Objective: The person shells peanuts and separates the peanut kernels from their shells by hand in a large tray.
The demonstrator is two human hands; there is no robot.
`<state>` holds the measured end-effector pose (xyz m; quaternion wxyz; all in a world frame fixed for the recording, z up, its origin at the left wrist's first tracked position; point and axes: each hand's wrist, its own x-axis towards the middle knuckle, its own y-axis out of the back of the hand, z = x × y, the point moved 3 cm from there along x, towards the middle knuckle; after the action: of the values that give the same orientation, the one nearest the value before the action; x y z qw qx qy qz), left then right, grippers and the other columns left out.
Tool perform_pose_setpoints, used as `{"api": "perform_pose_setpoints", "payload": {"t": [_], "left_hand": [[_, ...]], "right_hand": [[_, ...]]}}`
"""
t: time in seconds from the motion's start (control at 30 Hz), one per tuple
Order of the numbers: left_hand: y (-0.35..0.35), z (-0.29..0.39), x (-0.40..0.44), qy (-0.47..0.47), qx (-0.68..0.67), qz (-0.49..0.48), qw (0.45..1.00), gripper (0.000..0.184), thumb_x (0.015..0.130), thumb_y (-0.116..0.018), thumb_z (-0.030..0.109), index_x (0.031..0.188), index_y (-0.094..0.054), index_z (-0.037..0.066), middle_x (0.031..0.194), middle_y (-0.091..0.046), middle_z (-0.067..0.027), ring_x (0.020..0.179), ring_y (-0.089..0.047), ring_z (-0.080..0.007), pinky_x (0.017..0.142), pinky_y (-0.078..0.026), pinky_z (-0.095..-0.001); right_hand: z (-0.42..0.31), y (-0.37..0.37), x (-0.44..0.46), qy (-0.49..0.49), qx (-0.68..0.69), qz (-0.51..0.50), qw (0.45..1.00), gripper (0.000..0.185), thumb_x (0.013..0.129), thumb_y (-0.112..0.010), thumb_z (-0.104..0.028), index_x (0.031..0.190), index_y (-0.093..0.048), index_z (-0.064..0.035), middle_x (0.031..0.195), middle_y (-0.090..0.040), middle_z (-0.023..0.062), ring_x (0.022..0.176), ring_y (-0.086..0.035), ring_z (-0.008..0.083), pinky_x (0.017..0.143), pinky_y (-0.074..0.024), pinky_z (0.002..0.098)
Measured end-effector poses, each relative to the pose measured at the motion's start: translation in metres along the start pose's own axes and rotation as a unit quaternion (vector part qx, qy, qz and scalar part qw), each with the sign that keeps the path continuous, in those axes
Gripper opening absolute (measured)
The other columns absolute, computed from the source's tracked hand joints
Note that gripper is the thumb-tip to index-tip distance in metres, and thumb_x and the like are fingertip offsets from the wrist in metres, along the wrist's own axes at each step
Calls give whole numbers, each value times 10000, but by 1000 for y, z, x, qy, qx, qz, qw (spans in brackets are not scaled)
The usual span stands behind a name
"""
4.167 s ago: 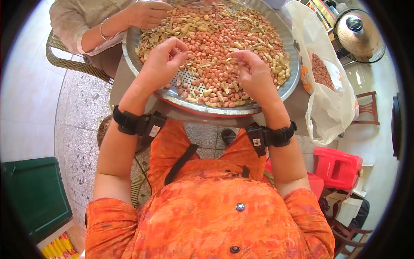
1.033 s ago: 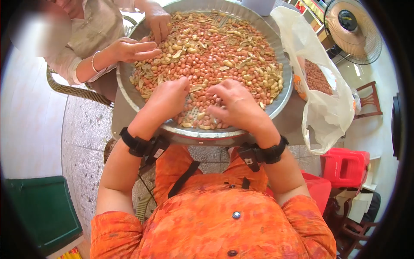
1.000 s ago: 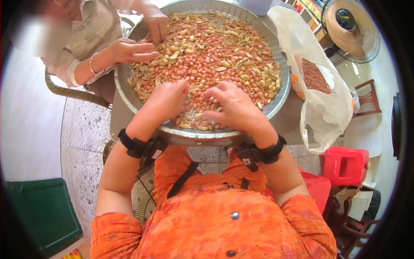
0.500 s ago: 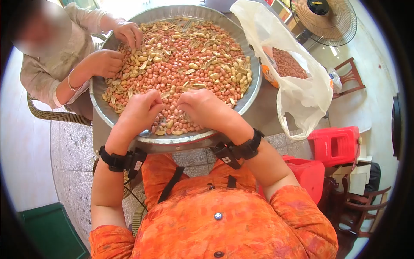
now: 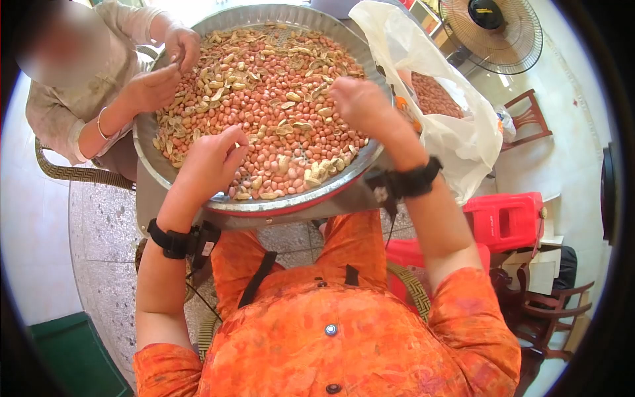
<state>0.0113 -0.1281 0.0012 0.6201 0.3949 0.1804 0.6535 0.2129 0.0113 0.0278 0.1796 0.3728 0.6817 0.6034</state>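
Observation:
A large round metal tray (image 5: 311, 200) holds loose reddish peanut kernels (image 5: 261, 106), with pale shells and unshelled peanuts (image 5: 324, 169) mixed in. At its near left side is my left hand (image 5: 210, 162), low over the kernels, thumb and index finger apart with nothing visible between them. My right hand (image 5: 366, 109) is over the right part of the tray with its fingers curled down; what they hold, if anything, is hidden. Black bands circle both my wrists. Across the left rim, another person's hands (image 5: 182, 49) are close together above the peanuts.
A white plastic bag (image 5: 450, 145) stands right of the tray beside more reddish kernels (image 5: 433, 96). A fan (image 5: 493, 30) is at the upper right. Red plastic stools (image 5: 506, 225) and wooden chairs (image 5: 555, 311) are on the right. The other person sits at the left.
My right hand has moved up and right, away from my left hand. My left thumb and index finger have parted. The other person's hands have lifted and come together.

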Motion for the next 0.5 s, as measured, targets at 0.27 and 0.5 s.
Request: {"api": "perform_pose_setpoints", "payload": {"t": [0.27,0.5], "left_hand": [[2,0,-2,9,-1,-7,1000,82,770,-513,80,778,-492,1,581,-478,-129,511,-477,-243,491,-368,-311],[1,0,-2,4,5,-7,1000,73,761,-509,75,780,-500,5,598,-498,-140,540,-502,-263,506,-383,-323]], "right_hand": [[21,-4,-1,-60,-32,-235,970,562,710,-590,-445,1006,-525,27,999,-545,249,926,-537,341,813,-415,382],[-79,-22,-30,188,198,-123,954,363,686,-622,-164,1011,-541,-23,995,-507,170,963,-488,307,829,-406,351]]}}
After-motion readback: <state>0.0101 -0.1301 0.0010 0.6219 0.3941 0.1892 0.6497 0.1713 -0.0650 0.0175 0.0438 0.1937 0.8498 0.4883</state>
